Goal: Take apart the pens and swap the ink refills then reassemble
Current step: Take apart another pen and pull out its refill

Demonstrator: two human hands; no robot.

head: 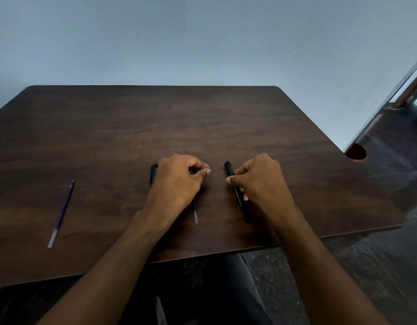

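On a dark wooden desk (pixel 202 118), the right hand (pixel 261 181) pinches a black pen barrel (pixel 238 195); the left hand (pixel 177 181) apparently pinches a purple refill (pixel 195 212), just left of the barrel. A second refill (pixel 62 212) lies far left, easily confused.

a single wide-angle head view looks forward and steeply down from above and behind the left hand (pixel 177 181) and right hand (pixel 261 181), close over them, with the table (pixel 202 123) and wall (pixel 202 38) beyond.
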